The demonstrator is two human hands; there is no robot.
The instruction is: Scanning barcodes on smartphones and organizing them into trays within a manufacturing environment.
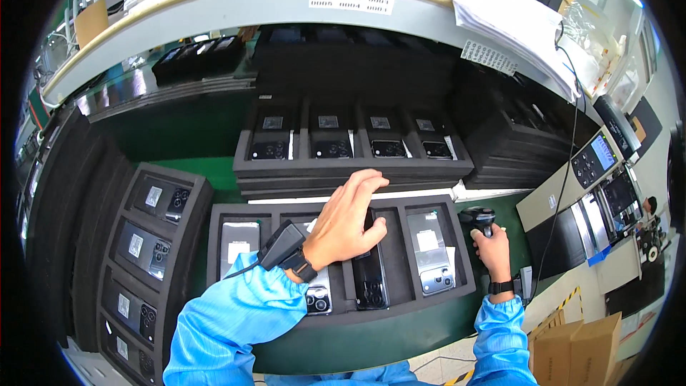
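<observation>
My left hand is over a grey foam tray, with its fingers stretched out and its thumb apart. Below it, a dark phone lies in the third compartment; whether the thumb touches it I cannot tell. To the right of the tray, my right hand is closed round the handle of a black handheld barcode scanner. A silver phone and a white slip fill the rightmost compartment. Another phone is partly hidden by my left wrist, and one more sits at the tray's left end.
Behind stands a stack of foam trays with several phones. Another phone-filled tray is tilted at the left. A label printer stands at the right, cardboard boxes below it. A shelf edge with papers crosses overhead.
</observation>
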